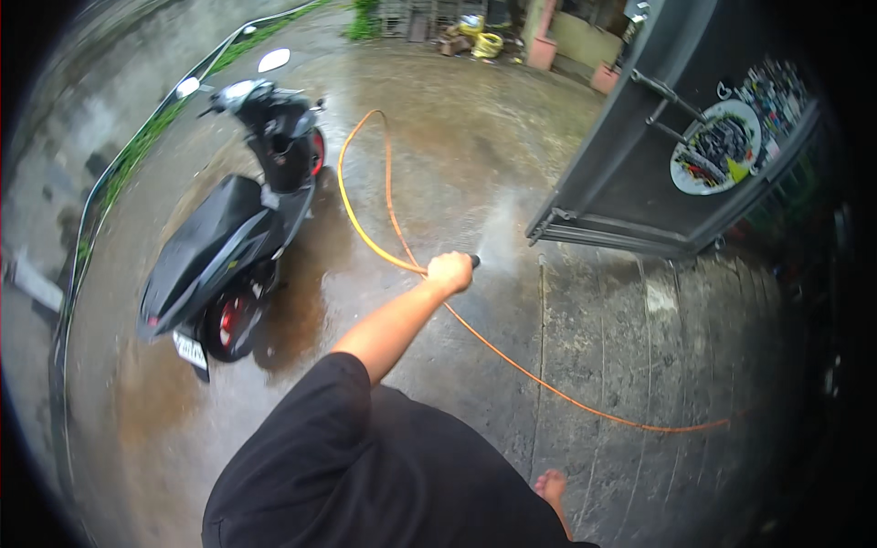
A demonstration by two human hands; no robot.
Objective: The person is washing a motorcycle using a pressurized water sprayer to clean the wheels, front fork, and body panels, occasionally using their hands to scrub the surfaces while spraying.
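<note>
My left hand (450,272) is closed around the end of an orange hose (356,222), at a dark nozzle (474,261). A fan of water spray (500,229) leaves the nozzle towards the wet concrete floor (445,157). Behind the hand the hose rises in a tall loop, then runs down and right across the floor. To the left of the hand a black motor scooter (212,240) with red wheel rims stands on the wet ground. My right hand is out of view.
A dark metal gate (616,171) stands at the upper right, with a round mirror (716,147) beside it. A concrete wall (123,89) and a grass strip (147,137) border the left. Yellow bags (487,45) lie at the far end. A bare foot (551,486) shows below.
</note>
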